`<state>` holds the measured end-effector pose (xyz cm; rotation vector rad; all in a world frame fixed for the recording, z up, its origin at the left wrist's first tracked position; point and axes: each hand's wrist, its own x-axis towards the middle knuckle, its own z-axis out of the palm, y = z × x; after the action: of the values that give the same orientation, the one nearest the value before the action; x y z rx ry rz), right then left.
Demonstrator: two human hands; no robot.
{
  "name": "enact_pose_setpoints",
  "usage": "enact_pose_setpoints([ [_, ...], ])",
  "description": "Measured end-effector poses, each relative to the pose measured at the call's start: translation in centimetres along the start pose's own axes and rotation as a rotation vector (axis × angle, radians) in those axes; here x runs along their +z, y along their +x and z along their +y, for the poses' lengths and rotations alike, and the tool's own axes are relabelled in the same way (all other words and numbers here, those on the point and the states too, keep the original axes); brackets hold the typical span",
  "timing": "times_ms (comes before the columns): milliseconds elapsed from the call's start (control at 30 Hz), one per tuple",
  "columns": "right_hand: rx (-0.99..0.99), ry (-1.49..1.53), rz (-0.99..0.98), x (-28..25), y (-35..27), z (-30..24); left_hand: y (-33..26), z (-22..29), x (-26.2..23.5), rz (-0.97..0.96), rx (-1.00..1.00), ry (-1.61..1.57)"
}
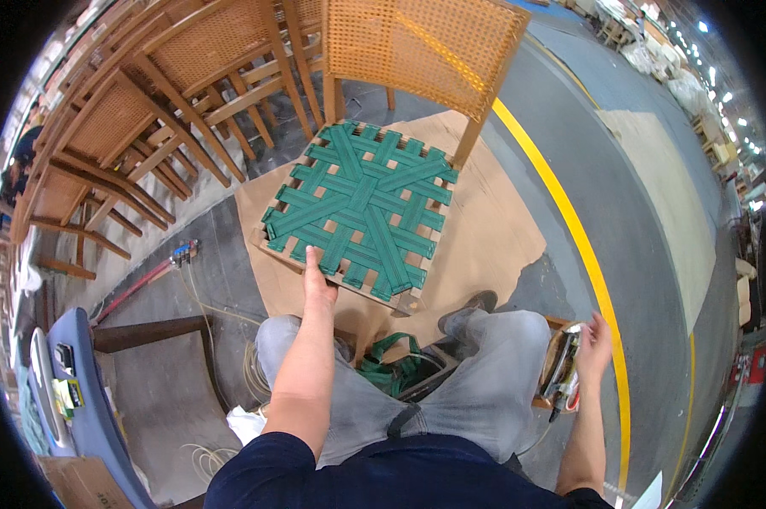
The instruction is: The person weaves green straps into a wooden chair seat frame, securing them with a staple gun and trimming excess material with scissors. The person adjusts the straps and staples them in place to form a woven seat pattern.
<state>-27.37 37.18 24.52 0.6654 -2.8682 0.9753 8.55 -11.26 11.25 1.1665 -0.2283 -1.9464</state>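
Observation:
A wooden chair [470, 140] with a woven cane back stands in front of me. Green webbing straps [361, 199] are woven across its seat, with two longer strips crossing diagonally on top. My left hand [317, 284] grips the near left part of the seat frame, thumb up on the edge and the other fingers hidden below. Off to the right of my knee, my right hand [595, 346] is raised with its fingers loosely bent and apart, and no held thing shows. Beside it is a metallic hand tool [561, 360] in a wooden holder, partly hidden by my leg.
Several cane-backed chairs [200, 55] crowd the upper left. Flattened cardboard [506, 229] lies under the chair. Loose green webbing [391, 366] sits between my legs. A red bar [137, 287] and thin hose [198, 293] lie on the left floor, near a blue padded piece [103, 399].

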Motion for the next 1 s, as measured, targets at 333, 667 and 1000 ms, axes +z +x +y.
enact_pose_setpoints([
  [333,0.633,0.578,-0.885,28.2,-1.1,-22.4,-1.4,-0.7,-0.3,-0.031,0.022,-0.069],
  [667,0.078,0.107,-0.654,27.5,10.6,-14.4,-11.6,-15.0,2.7,0.165,-0.43,-0.121],
  [1000,-0.005,0.305,-0.566,26.5,8.9,-13.7,-30.7,0.7,-9.8,-0.359,0.102,0.439],
])
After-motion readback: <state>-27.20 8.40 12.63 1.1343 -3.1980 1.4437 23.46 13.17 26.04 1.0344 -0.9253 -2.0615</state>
